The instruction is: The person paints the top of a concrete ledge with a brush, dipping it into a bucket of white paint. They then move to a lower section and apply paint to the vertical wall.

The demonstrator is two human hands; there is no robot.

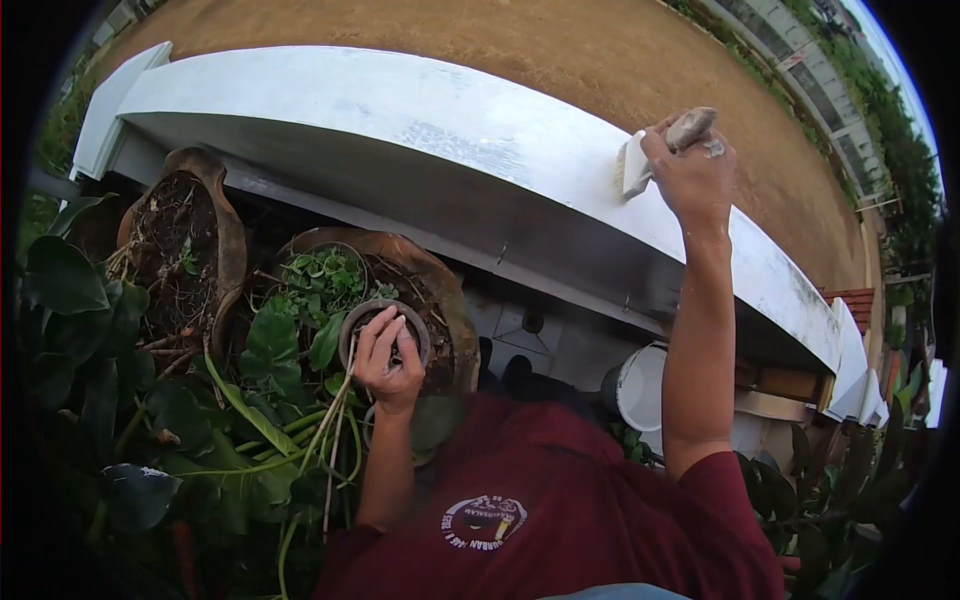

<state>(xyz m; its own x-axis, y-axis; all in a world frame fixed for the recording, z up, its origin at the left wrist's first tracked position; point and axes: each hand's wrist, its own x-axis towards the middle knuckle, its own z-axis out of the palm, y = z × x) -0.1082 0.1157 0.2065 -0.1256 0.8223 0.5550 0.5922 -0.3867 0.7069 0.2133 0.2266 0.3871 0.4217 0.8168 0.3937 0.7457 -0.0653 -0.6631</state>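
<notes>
In my right hand (697,170) is a wide paintbrush (637,165) with a worn handle. Its pale bristles are right at the white top of a low wall (550,160), where greyish streaks show through the paint. White paint is smeared on the back of that hand. On the other side, my left hand (388,358) lies over a small round pot (425,335), fingers loosely bent and apart with nothing between them. That pot sits by a large clay planter (455,310) with leafy green plants (325,280).
A white paint bucket (640,388) stands below the wall, near my right arm. Another brown planter (230,240) with soil is at the left. Large green leaves (65,275) crowd the lower left. Beyond the wall lies brown ground (420,30).
</notes>
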